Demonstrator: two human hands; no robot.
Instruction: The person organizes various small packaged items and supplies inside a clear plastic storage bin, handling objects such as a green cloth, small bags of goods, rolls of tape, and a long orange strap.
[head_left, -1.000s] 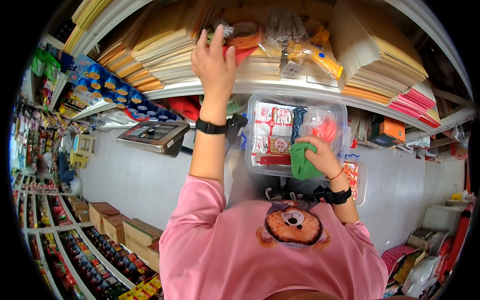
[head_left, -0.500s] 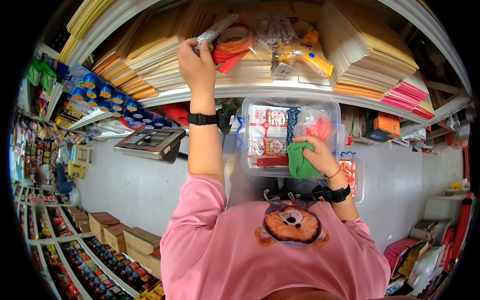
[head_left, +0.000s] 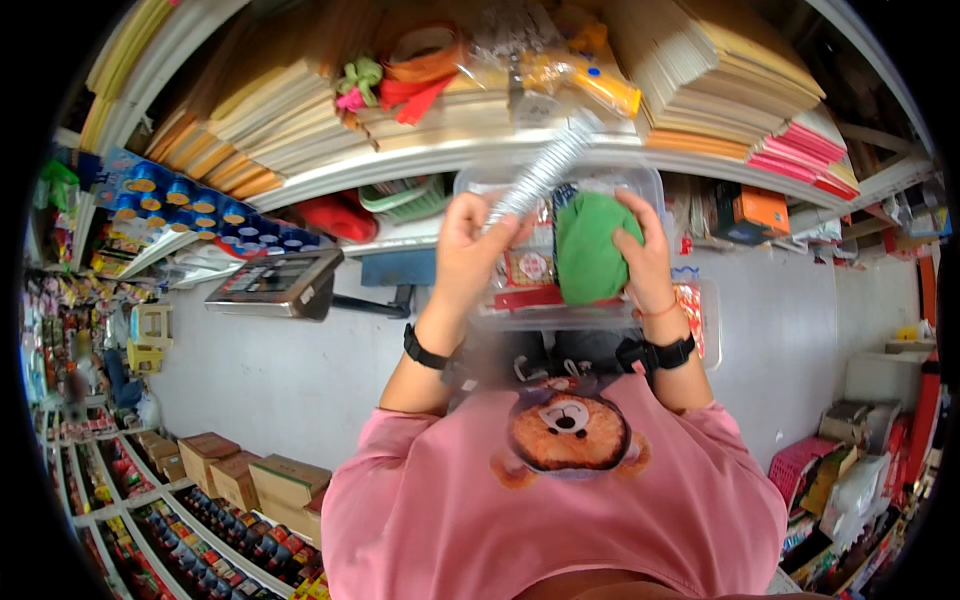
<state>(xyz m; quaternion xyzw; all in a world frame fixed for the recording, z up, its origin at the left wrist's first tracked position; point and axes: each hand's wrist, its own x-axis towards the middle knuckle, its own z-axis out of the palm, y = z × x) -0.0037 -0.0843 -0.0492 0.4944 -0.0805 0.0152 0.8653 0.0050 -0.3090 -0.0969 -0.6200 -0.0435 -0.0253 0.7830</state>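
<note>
My left hand (head_left: 470, 255) grips the lower end of a long, silvery, ribbed roll (head_left: 548, 170), blurred by motion and tilted over a clear plastic bin (head_left: 570, 322). My right hand (head_left: 650, 255) has its fingers closed round a bunched green cloth (head_left: 590, 255), held above the bin's right half. Under both hands, the bin contains red-and-white packets (head_left: 528, 268) and a dark red strip (head_left: 525, 299). The cloth and the left hand hide much of its contents.
Paper stacks (head_left: 270, 140) line the shelf in front, with orange and red ribbon (head_left: 415, 75) and a yellow tube (head_left: 605, 90) between them. A scale (head_left: 275, 285) stands to the left. Cartons (head_left: 285, 485) sit lower left; a pink basket (head_left: 800, 465) is at right.
My left hand has come down from the shelf to the bin with the silvery roll. My right hand has lifted the green cloth a little. A green and pink piece now shows on the shelf.
</note>
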